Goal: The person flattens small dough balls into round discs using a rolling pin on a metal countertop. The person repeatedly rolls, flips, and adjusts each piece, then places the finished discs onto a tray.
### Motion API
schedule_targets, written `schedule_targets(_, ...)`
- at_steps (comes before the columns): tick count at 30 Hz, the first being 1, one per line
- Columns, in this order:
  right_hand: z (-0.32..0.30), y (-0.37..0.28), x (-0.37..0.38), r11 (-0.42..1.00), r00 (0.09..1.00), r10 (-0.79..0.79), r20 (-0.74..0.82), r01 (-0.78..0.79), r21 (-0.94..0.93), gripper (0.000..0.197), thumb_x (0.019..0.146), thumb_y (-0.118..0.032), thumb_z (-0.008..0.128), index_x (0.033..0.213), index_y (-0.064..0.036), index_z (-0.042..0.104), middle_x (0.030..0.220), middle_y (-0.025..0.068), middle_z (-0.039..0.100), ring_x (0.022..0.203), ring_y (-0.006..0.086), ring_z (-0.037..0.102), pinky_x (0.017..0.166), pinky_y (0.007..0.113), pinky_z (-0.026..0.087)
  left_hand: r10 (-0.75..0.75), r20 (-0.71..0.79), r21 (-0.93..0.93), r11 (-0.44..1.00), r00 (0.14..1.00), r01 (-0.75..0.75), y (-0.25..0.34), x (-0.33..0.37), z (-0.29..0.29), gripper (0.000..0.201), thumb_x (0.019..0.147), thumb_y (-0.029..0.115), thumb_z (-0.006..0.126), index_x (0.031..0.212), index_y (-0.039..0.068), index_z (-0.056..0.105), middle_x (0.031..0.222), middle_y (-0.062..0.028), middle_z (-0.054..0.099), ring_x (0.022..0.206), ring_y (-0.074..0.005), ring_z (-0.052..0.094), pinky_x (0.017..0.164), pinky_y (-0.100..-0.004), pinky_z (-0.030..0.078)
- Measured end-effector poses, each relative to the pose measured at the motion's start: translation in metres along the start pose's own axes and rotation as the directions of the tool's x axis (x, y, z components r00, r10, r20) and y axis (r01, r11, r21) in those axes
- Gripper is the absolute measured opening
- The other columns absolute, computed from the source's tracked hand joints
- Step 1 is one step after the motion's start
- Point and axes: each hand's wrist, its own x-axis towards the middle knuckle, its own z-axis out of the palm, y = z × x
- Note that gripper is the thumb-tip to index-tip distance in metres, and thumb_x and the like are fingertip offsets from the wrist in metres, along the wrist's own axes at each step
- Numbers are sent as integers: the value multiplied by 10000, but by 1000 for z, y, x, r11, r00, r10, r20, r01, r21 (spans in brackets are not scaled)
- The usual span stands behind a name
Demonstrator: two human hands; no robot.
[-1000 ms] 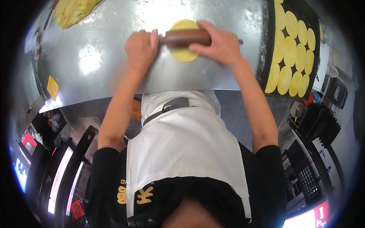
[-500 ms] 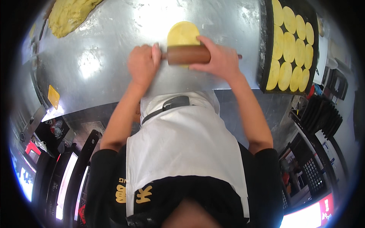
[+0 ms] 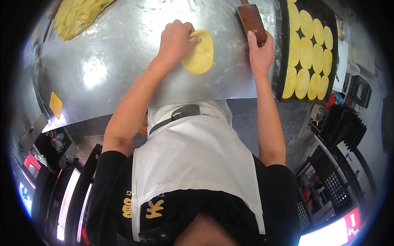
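A flat oval of yellow dough (image 3: 200,55) lies on the metal worktop (image 3: 127,78). My left hand (image 3: 175,40) pinches its upper left edge between thumb and fingers. Farther right, my right hand (image 3: 262,53) grips a brown wooden rolling pin (image 3: 251,22) near its lower end. The pin points away from me, apart from the dough, close to a black tray (image 3: 278,88). Several yellow dough ovals (image 3: 305,53) lie in rows in that tray.
A large lump of yellow dough (image 3: 78,18) sits at the far left of the worktop. Near the left front edge lies a yellow scraper (image 3: 56,105). Dark stacked trays (image 3: 344,125) stand to the right, below the worktop.
The rolling pin has left the dough and swung right, now held by my right hand alone. My left hand has let go of the pin's handle and taken the dough's edge.
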Motion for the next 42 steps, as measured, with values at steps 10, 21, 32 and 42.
schedule_targets(10,3,-7,-3,997,1000,17,-11,-17,-79,703,864,-619,825,1346,-136,657,1091,83,801,1015,269,766,920,395,579,-237,-223,-701,713,946,13,17,-80,-31,271,901,166,858,1086,32,712,985,-115,749,802,-246,717,714,-343,582)
schedule_targets(21,2,-8,-3,995,1000,11,15,-9,-99,722,854,-624,829,1362,-143,649,1101,92,803,1027,298,765,927,411,577,252,-544,45,961,800,-272,-10,-101,20,755,748,218,956,1392,15,618,1332,-196,679,1238,-430,635,1051,-514,527)
schedule_targets(32,6,-10,-10,992,999,-47,-18,45,-114,699,862,-590,852,1350,-132,649,1033,43,807,948,224,774,885,369,583,183,-297,312,946,937,-85,6,-55,70,740,1042,400,621,1627,9,392,1689,-227,378,1584,-421,319,1277,-604,255)
schedule_targets(42,8,0,-9,998,999,-38,1,38,-57,677,875,-548,859,1370,-131,658,1033,40,804,945,191,760,878,363,579,274,-286,175,957,918,-231,23,-66,66,673,1028,333,662,1600,41,459,1649,-205,451,1547,-402,399,1264,-569,301)
